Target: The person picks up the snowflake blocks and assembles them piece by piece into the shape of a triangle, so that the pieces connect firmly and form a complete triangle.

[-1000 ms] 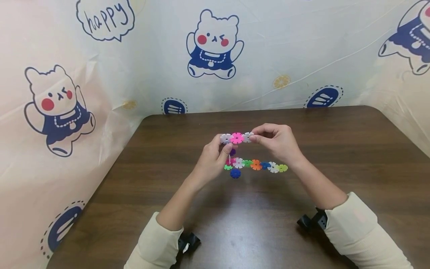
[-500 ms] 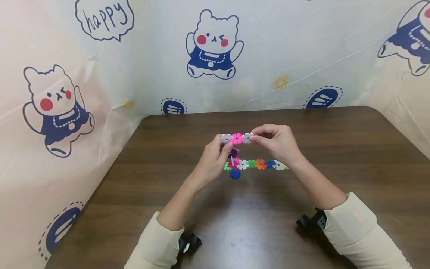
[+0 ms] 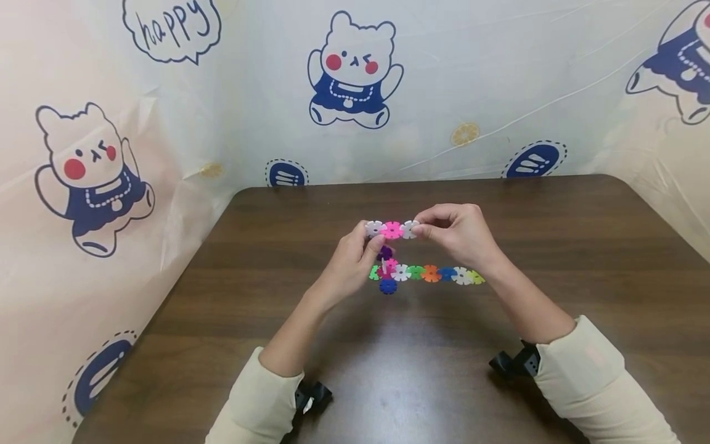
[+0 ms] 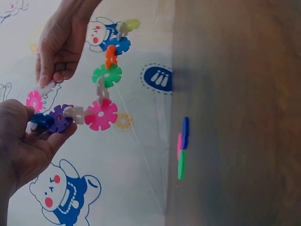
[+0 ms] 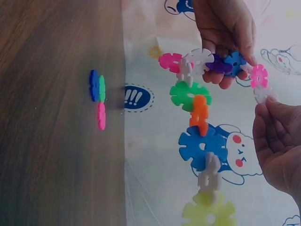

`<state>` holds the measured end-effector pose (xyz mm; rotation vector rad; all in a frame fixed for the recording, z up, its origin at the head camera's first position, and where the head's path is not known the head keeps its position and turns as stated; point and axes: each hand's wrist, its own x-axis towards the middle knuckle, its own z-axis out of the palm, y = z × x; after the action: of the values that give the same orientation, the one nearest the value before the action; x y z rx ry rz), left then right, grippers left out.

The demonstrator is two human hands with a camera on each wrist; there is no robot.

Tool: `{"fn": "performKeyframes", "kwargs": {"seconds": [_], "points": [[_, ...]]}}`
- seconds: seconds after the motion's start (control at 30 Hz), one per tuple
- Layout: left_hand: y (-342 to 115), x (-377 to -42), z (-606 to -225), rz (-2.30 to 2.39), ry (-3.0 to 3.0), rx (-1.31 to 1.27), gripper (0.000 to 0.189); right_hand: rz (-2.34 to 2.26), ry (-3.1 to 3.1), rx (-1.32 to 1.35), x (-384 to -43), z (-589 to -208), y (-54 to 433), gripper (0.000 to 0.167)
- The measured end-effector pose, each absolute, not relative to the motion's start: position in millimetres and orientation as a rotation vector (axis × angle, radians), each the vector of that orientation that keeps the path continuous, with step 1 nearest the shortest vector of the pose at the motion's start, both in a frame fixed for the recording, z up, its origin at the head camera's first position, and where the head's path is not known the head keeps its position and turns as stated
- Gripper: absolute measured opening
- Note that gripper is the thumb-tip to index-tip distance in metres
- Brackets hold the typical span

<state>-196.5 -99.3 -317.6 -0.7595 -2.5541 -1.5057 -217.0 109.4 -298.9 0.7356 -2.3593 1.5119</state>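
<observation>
Three snowflake discs (image 3: 387, 285) on wooden table (image 3: 554, 246)

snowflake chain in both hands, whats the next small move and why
Probably press the white disc pinched by the right hand further into the pink disc at the top of the chain, while the left hand steadies the purple end. Both hands grip that top row, and the long tail hangs free, so a small squeeze looks safest.

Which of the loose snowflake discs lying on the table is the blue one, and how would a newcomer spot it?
Start at the dark wooden table and find the two hands holding a chain of coloured discs above its middle. On the tabletop below the left hand lie three loose discs. The blue disc lies nearest the person, beside a pink and a green one.
</observation>
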Motion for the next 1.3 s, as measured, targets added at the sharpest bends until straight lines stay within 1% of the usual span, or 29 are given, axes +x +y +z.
{"fn": "performKeyframes", "kwargs": {"seconds": [0.3,0.47,0.7,0.93,1.3], "points": [[-99,-197,-317,-1.431,-2.644,-0.677,0.016,1.510,-2.343,0.702,-216,-302,108,0.014],[-99,-197,-319,-1.326,-2.676,-0.685,0.017,1.500,-2.368,0.699,-217,-303,109,0.014],[-94,-194,-316,-1.320,-2.632,-0.695,0.018,1.503,-2.237,0.669,-218,-308,107,0.013],[-96,-192,-317,-1.356,-2.642,-0.677,0.017,1.533,-2.310,0.747,-217,-304,111,0.013],[-98,-193,-318,-1.389,-2.626,-0.735,0.016,1.422,-2.384,0.835,-219,-296,114,0.011]]}}
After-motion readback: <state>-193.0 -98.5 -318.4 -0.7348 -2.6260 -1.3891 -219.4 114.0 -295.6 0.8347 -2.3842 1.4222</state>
